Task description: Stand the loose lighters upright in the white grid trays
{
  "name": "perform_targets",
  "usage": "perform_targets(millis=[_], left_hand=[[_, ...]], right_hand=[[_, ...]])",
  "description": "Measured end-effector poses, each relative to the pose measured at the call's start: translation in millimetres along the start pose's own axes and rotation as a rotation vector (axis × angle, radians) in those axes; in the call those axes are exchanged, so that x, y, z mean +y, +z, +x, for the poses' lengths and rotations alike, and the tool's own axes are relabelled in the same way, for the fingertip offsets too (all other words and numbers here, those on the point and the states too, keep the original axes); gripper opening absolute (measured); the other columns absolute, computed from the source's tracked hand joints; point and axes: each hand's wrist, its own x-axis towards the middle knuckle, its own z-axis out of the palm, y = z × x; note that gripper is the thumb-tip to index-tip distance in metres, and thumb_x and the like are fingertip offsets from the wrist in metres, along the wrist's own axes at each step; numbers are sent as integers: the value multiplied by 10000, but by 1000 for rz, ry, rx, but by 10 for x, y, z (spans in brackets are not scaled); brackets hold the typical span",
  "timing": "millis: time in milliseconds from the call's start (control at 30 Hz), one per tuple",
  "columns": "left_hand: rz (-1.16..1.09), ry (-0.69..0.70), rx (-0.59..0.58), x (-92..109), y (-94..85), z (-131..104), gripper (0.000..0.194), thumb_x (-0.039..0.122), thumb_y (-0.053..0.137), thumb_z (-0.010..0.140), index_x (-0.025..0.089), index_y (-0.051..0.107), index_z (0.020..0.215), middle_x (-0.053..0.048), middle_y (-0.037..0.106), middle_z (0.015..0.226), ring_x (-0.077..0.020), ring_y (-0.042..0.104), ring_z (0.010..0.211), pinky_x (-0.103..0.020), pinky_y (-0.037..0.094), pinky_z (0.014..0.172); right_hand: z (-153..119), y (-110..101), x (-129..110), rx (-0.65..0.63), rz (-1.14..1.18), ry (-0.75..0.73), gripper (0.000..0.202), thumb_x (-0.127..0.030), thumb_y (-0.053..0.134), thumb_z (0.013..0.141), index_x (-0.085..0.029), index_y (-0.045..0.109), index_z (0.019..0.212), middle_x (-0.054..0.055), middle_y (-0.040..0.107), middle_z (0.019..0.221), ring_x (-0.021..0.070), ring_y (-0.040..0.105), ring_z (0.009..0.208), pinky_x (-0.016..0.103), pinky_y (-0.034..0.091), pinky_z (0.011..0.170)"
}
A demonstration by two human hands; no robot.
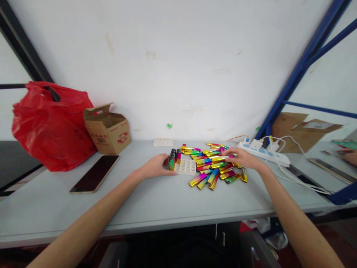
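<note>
My left hand (158, 166) curves around the left end of a white tray (186, 167) with rows of holes. The thumb lies along the tray's front edge and the fingers are at the back. Several shiny lighters (171, 162) stand upright in the left part of the tray, beside that hand. To the right of the tray lies a loose pile of metallic lighters (211, 160) in gold, pink, blue and green. Over the pile's right side is my right hand (242, 158), thumb and fingers apart, fingertips at the lighters. I see no lighter lifted from the pile.
A second white tray (163, 142) lies by the wall. On the left are a phone (95, 174), an open cardboard box (108, 131) and a red plastic bag (52, 126). A power strip (263, 152) with white cables lies right. Another person's hand (350, 156) shows far right.
</note>
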Motion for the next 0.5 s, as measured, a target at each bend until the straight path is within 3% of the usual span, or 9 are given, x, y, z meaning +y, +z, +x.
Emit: perform_targets(millis=[133, 233, 333, 500], left_hand=[[-10, 8, 1, -13, 8, 2, 612, 762, 729, 663, 200, 585, 858, -53, 649, 865, -226, 578, 742, -323, 395, 633], [-6, 13, -8, -18, 11, 0, 621, 775, 717, 679, 200, 573, 869, -54, 647, 879, -224, 576, 749, -326, 402, 640], [8, 9, -9, -20, 11, 0, 625, 788, 704, 684, 205, 568, 866, -49, 643, 865, -226, 576, 745, -331, 406, 644], [23, 10, -11, -32, 12, 7, 621, 791, 705, 684, 208, 570, 850, -51, 644, 856, -229, 577, 745, -329, 400, 638]], right_hand=[[50, 27, -9, 199, 316, 67, 503, -585, 785, 761, -197, 733, 1078, 106, 737, 1104, 267, 680, 1019, 400, 536, 927], [162, 82, -71, 320, 564, 149, 519, -535, 828, 731, -243, 708, 1143, 79, 709, 1140, 239, 681, 1004, 369, 559, 869], [342, 170, -206, 379, 735, 161, 469, -466, 842, 722, -281, 700, 1129, 38, 680, 1115, 209, 685, 979, 326, 569, 799], [710, 433, -550, 397, 819, 41, 444, -437, 830, 731, -267, 688, 1116, 4, 670, 987, 145, 668, 781, 266, 526, 652]])
